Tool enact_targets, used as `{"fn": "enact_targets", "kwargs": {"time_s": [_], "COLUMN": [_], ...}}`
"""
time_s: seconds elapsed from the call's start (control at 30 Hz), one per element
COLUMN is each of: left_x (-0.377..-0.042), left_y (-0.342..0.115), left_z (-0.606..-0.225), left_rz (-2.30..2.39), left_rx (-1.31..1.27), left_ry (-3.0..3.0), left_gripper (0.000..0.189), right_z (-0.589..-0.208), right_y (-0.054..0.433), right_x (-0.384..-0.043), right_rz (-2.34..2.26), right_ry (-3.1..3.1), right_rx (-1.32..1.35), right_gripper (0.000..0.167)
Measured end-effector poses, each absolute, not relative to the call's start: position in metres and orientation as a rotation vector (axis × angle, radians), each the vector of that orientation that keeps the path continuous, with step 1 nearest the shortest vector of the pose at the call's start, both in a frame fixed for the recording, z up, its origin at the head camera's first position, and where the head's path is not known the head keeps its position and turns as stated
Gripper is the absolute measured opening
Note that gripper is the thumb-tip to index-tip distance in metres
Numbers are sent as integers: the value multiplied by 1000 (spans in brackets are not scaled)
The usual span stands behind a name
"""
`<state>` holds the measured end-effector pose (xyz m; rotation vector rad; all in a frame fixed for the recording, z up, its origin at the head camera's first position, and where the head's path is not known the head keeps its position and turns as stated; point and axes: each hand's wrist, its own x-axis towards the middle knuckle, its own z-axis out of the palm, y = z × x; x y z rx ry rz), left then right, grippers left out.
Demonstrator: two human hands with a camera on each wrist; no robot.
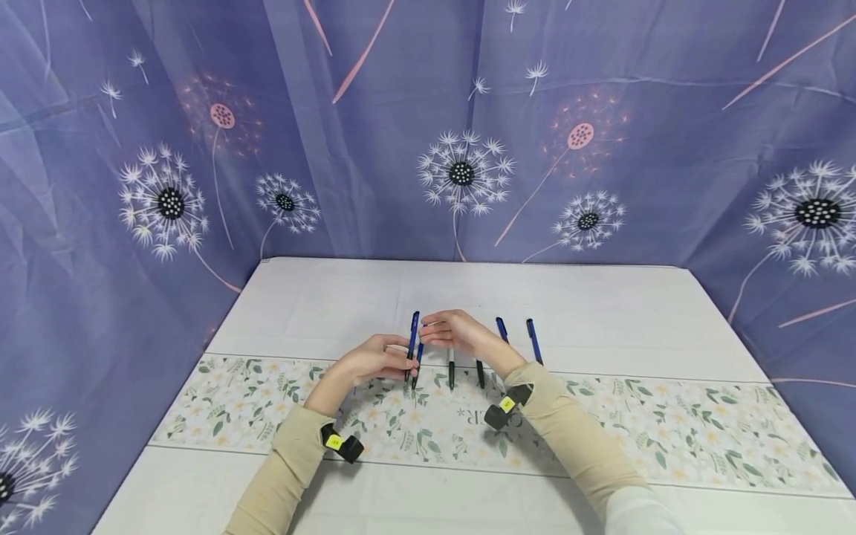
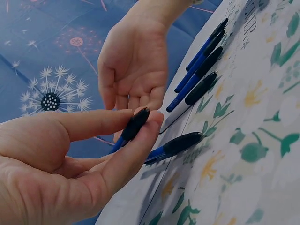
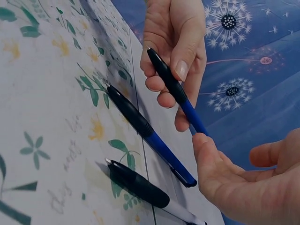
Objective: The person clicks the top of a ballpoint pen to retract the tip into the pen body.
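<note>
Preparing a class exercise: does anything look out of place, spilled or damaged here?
Nothing looks spilled or damaged. The white-barrelled pen with a black grip stands out, lying among blue-barrelled pens with black grips: its colour breaks the set.

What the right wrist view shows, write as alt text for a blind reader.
The left hand pinches a blue pen with a black grip, the right hand beside its blue end. Nearby, another blue pen and a white pen lie on a floral tabletop, before a dandelion-print curtain.
</note>
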<state>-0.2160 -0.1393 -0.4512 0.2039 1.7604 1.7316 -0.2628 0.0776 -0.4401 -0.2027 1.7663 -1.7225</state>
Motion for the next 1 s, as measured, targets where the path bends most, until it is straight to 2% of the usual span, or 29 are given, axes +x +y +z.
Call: {"fn": "enact_targets", "kwargs": {"time_s": [0.5, 1.0], "left_x": [-214, -212], "left_y": [-129, -121], "left_z": [-450, -455], "left_rz": [1718, 1699], "left_rx": [270, 259], "left_ry": [1730, 1699], "left_gripper": [52, 35], "right_z": [-440, -437], "right_y": [69, 56], "right_x": [-262, -258], "right_rz": [-1854, -2057], "right_ry": [1620, 1331], "right_rx": [-72, 100], "right_gripper": [45, 35]}}
